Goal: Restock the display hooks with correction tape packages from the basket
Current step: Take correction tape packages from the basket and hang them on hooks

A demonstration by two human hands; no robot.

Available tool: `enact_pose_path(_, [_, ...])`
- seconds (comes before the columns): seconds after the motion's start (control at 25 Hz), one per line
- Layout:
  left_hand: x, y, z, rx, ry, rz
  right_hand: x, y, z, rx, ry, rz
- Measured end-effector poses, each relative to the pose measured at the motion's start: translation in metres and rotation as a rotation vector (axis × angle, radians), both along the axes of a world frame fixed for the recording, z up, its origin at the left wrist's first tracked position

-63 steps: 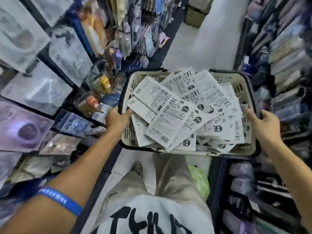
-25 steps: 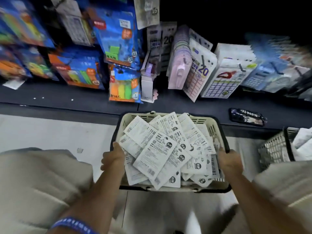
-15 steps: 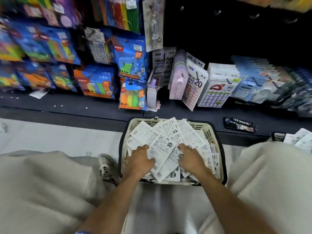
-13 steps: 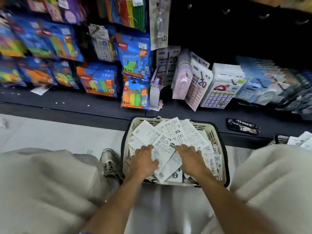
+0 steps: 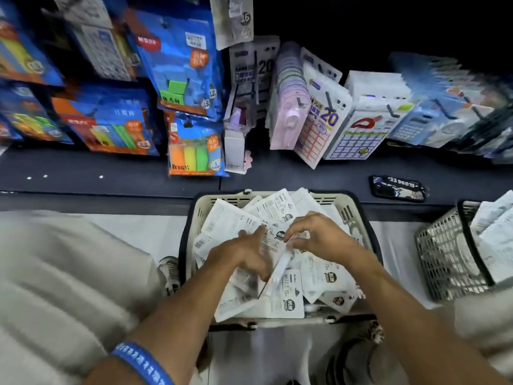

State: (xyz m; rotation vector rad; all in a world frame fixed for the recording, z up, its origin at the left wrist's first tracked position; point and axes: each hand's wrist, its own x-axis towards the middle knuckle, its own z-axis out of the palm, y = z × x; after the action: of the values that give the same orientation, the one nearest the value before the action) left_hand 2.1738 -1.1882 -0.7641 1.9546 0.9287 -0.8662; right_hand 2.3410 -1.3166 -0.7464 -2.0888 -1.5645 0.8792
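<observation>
A cream basket with a black rim stands on the floor in front of me, heaped with white correction tape packages. Both my hands are inside it. My left hand holds one package that is tipped up on its edge, thumb above and fingers below, though the hand is blurred. My right hand pinches the top of that same package with curled fingers. Display hooks above the dark shelf carry label and sticker packs.
A dark shelf ledge runs behind the basket, with a black tag lying on it. A second mesh basket with white packs stands at the right. My knees flank the basket, and a shoe is beside its left wall.
The basket was carried here and set on the floor. My hands left its rim and went into the pile, and one package is now lifted on edge between them.
</observation>
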Motion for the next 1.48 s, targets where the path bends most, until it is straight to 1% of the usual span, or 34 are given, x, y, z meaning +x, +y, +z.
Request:
enact_pose_path(0.08, [-0.009, -0.021, -0.003, 0.097, 0.02, -0.084, -0.005, 0.0, 0.003, -0.027, 0.077, -0.024])
enact_pose_path(0.12, [-0.012, -0.032, -0.007, 0.191, -0.018, -0.101, -0.008, -0.003, 0.004, -0.041, 0.111, -0.057])
enact_pose_path(0.16, [-0.012, -0.039, -0.012, 0.284, -0.089, -0.079, -0.009, -0.006, 0.005, -0.044, 0.126, -0.085])
enact_pose_path(0.2, [-0.012, -0.04, -0.014, 0.321, -0.168, 0.008, -0.009, -0.01, 0.008, -0.035, 0.134, -0.106])
enact_pose_path(0.24, [-0.012, -0.037, -0.016, 0.274, -0.233, 0.143, -0.007, -0.013, 0.011, -0.015, 0.155, -0.138])
enact_pose_path(0.32, [-0.015, -0.029, -0.018, 0.05, -0.32, 0.406, 0.001, -0.023, 0.025, 0.016, 0.233, -0.238])
enact_pose_path(0.4, [-0.024, -0.025, -0.02, -0.1, -0.398, 0.666, 0.01, -0.031, 0.043, 0.01, 0.323, -0.294])
enact_pose_path(0.48, [-0.029, -0.022, -0.018, -0.178, -0.465, 0.831, 0.014, -0.035, 0.059, 0.025, 0.436, -0.308])
enact_pose_path(0.56, [-0.03, -0.015, -0.006, -0.221, -0.594, 0.937, 0.013, -0.032, 0.068, 0.06, 0.525, -0.334])
enact_pose_path(0.64, [-0.029, -0.005, 0.016, -0.211, -0.708, 1.001, 0.005, -0.025, 0.069, 0.084, 0.601, -0.377])
enact_pose_path(0.68, [-0.028, -0.002, 0.026, -0.263, -0.752, 1.013, 0.0, -0.021, 0.066, 0.093, 0.644, -0.392])
enact_pose_path(0.72, [-0.028, -0.002, 0.036, -0.375, -0.787, 1.019, -0.008, -0.018, 0.062, 0.107, 0.703, -0.397])
enact_pose_path(0.8, [-0.029, -0.01, 0.047, -0.698, -0.811, 1.003, -0.025, -0.012, 0.048, 0.163, 0.871, -0.391])
enact_pose_path(0.84, [-0.03, -0.013, 0.047, -0.801, -0.814, 0.985, -0.033, -0.01, 0.042, 0.198, 0.958, -0.4])
enact_pose_path(0.92, [-0.03, -0.021, 0.043, -0.869, -0.83, 0.922, -0.045, -0.004, 0.031, 0.258, 1.123, -0.42])
enact_pose_path(1.0, [-0.027, -0.027, 0.036, -0.887, -0.799, 0.897, -0.051, 0.003, 0.023, 0.284, 1.202, -0.401])
enact_pose_path(1.08, [-0.027, -0.024, 0.025, -0.89, -0.719, 0.933, -0.048, 0.011, 0.023, 0.255, 1.152, -0.37])
enact_pose_path(1.16, [-0.031, -0.019, 0.012, -0.922, -0.728, 0.983, -0.037, 0.015, 0.03, 0.238, 1.01, -0.354])
enact_pose_path(1.24, [-0.031, -0.011, 0.009, -0.931, -0.75, 1.1, -0.016, 0.013, 0.045, 0.315, 0.898, -0.386])
enact_pose_path(1.28, [-0.029, -0.006, 0.01, -0.905, -0.744, 1.161, -0.004, 0.011, 0.054, 0.361, 0.89, -0.414])
enact_pose_path(1.32, [-0.028, -0.001, 0.01, -0.805, -0.731, 1.183, 0.007, 0.008, 0.064, 0.385, 0.895, -0.434])
enact_pose_path(1.36, [-0.028, 0.003, 0.011, -0.663, -0.72, 1.139, 0.015, 0.007, 0.071, 0.378, 0.887, -0.436])
enact_pose_path(1.4, [-0.028, 0.005, 0.01, -0.521, -0.7, 1.052, 0.018, 0.008, 0.076, 0.336, 0.841, -0.419])
enact_pose_path(1.44, [-0.029, 0.007, 0.01, -0.438, -0.681, 0.968, 0.018, 0.013, 0.076, 0.272, 0.737, -0.382])
enact_pose_path(1.48, [-0.028, 0.008, 0.007, -0.418, -0.678, 0.889, 0.014, 0.02, 0.075, 0.206, 0.59, -0.333])
